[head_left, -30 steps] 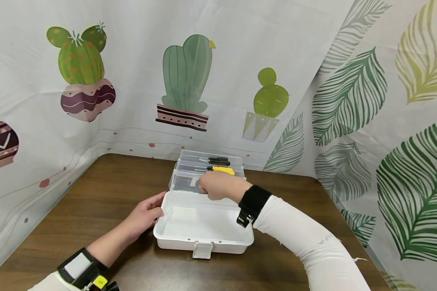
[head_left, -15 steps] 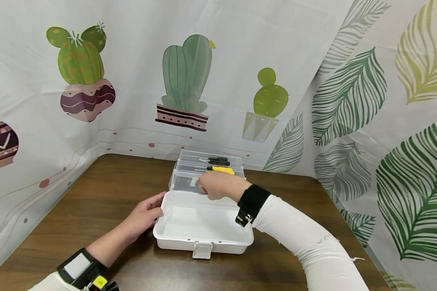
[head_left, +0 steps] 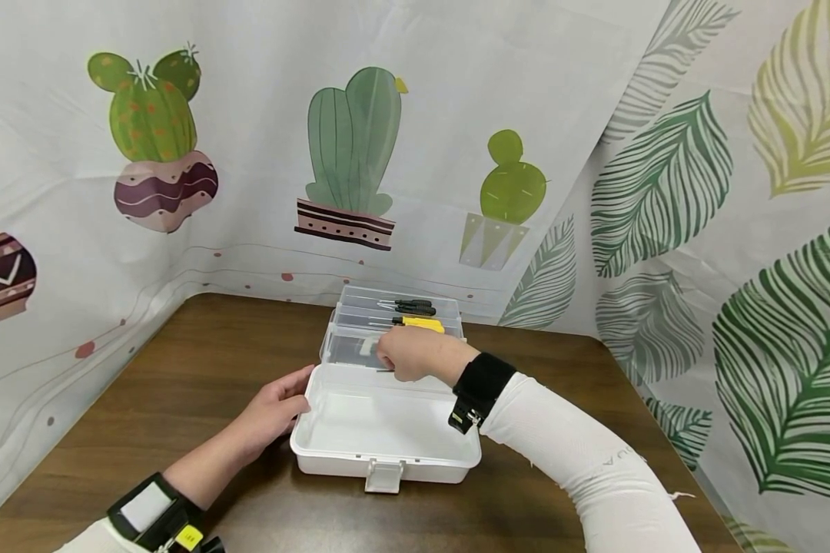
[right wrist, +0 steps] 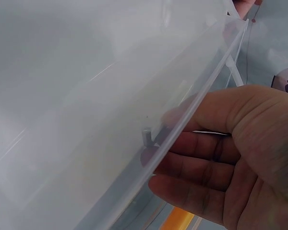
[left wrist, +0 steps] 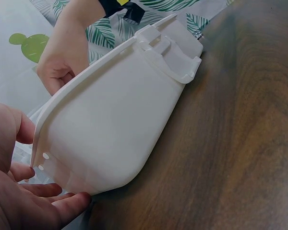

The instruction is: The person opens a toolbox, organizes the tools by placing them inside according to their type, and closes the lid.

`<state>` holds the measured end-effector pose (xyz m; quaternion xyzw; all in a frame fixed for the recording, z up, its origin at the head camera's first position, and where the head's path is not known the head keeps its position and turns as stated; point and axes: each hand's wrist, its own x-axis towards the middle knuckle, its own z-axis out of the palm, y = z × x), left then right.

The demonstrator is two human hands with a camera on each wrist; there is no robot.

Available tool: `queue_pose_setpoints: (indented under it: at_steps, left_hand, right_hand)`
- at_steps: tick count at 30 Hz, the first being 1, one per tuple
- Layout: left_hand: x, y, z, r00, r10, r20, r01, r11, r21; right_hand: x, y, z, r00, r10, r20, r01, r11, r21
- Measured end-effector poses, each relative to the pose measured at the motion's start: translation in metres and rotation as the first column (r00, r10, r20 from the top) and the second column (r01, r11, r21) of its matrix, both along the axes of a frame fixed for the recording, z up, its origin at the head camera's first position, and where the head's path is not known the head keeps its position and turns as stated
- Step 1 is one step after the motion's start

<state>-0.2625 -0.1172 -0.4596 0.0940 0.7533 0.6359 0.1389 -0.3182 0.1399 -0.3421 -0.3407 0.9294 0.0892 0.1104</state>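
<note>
A white plastic toolbox (head_left: 383,422) stands open, its latch facing the front. My left hand (head_left: 277,403) grips its left end; in the left wrist view the thumb lies at the rim and the fingers (left wrist: 69,208) reach beneath the wall. Over the clear trays (head_left: 342,346) behind the box, my right hand (head_left: 415,353) has curled fingers. In the right wrist view these fingers (right wrist: 197,189) are partly behind translucent plastic, pinching a small piece with a grey metal end (right wrist: 147,137); I cannot tell its kind. Beyond the hand lies a screwdriver with a yellow handle (head_left: 425,324).
Black-handled tools (head_left: 415,308) lie in the rearmost clear tray. A white item (head_left: 369,346) shows in the front tray. The latch (head_left: 383,476) hangs off the box front. Printed cloth (head_left: 249,192) encloses the wooden table (head_left: 180,399) at the back and sides.
</note>
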Motion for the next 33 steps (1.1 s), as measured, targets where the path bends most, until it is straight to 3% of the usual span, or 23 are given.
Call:
queue_pose_setpoints:
  at_steps: [12, 19, 33]
  left_hand:
    - [0.0, 0.001, -0.002, 1.0, -0.01, -0.019, 0.01, 1.0, -0.021]
    - [-0.005, 0.001, 0.002, 0.999, 0.042, -0.004, -0.043, 0.998, -0.046]
    - [-0.049, 0.013, 0.01, 0.988, 0.155, 0.016, -0.154, 0.986, -0.066]
  right_hand:
    - [0.0, 0.005, 0.001, 1.0, -0.006, 0.019, 0.006, 0.999, -0.034]
    - [-0.001, 0.011, 0.0, 0.999, 0.014, 0.042, -0.011, 0.997, -0.081]
    - [0.003, 0.03, -0.002, 0.998, 0.047, 0.044, -0.039, 0.983, -0.178]
